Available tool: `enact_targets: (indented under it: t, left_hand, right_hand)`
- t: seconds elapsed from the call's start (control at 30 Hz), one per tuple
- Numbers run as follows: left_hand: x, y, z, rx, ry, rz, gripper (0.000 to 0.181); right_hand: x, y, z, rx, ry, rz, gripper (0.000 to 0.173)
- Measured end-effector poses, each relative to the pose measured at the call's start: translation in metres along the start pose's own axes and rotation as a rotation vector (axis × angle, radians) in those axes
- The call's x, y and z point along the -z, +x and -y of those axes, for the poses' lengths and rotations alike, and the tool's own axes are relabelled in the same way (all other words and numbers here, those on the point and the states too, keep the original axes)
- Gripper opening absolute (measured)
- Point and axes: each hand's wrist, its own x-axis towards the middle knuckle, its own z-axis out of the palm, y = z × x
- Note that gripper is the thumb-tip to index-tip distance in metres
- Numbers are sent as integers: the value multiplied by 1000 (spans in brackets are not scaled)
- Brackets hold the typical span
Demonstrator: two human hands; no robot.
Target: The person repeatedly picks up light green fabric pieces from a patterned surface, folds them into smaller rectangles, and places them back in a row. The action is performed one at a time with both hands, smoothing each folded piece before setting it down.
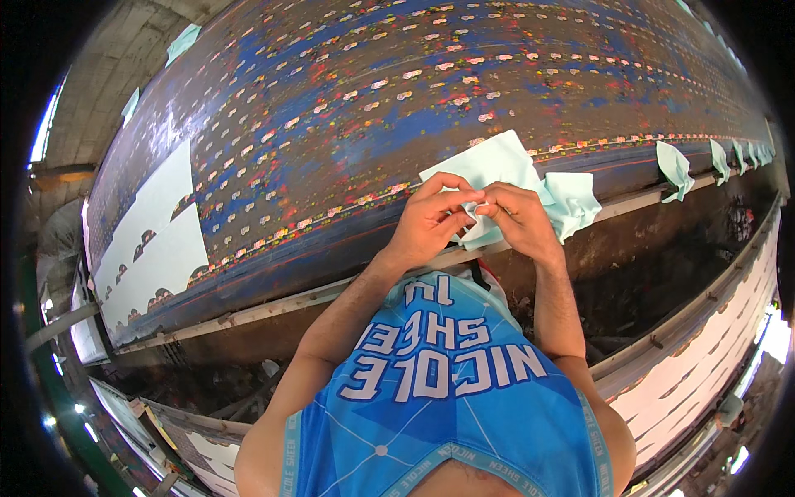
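Both hands meet at the near edge of a long printing table [292, 168], its top stained blue and brown and dotted with small printed marks. Between them is a pale mint fabric piece [494, 161], partly spread on the table and bunched at the rail. My left hand [425, 223] pinches a folded edge of this fabric with thumb and fingers. My right hand [522, 220] grips the same edge, its fingertips touching those of the left. Just right of it, a second crumpled mint fabric piece [571, 202] hangs over the rail. The fingers hide part of the pinched edge.
Several mint pieces [674, 171] hang along the near rail [627, 202] at right; others [183, 43] lie on the far edge. Flat white pieces [155, 261] cover the table's left end. A dark gap separates this table from another [689, 379] with pale pieces behind me.
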Motion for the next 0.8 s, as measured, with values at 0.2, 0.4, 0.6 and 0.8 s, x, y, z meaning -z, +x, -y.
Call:
enact_targets:
  t: [0.2, 0.4, 0.6, 0.8]
  left_hand:
    - [58, -60, -4, -285, 42, -254, 27]
    - [199, -161, -28, -197, -124, -762, 9]
    - [326, -324, -59, -359, 16, -1059, 14]
    - [389, -391, -88, -164, 277, -1160, 16]
  right_hand:
    - [-73, 26, 23, 162, 122, -4, 18]
    - [-81, 49, -26, 294, 612, -382, 30]
    - [-106, 56, 11, 153, 657, -307, 27]
    - [-185, 72, 24, 103, 767, -247, 8]
